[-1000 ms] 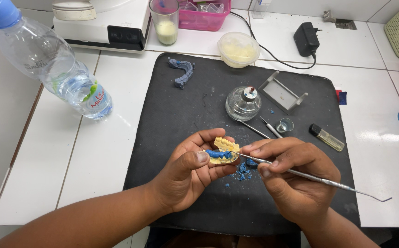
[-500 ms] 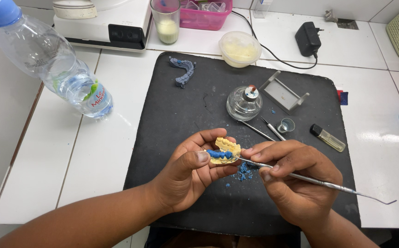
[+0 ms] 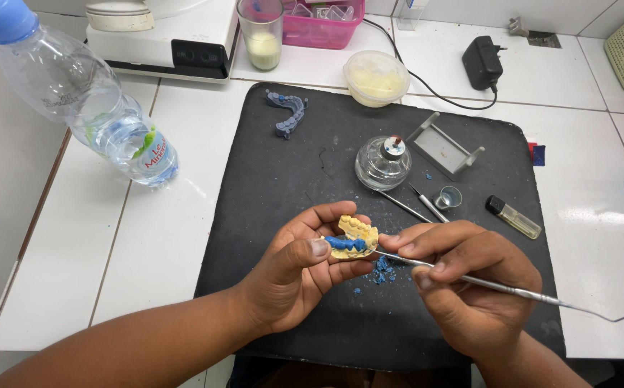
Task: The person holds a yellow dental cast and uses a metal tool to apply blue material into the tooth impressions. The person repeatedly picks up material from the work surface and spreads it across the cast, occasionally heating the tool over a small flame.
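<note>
Left hand: we are curling our left hand half closed around a yellow dental cast with blue wax teeth, thumb pressing its front.
Right hand: we are pinching a thin metal carving tool in our right hand, fingers closed, its tip touching the cast.
Cast: it is sitting between both hands, above the black mat.
Wax crumbs: blue crumbs are lying just below the cast.
Bottle: a clear water bottle with a blue cap and a green, red and blue label is lying far beyond our left hand.
</note>
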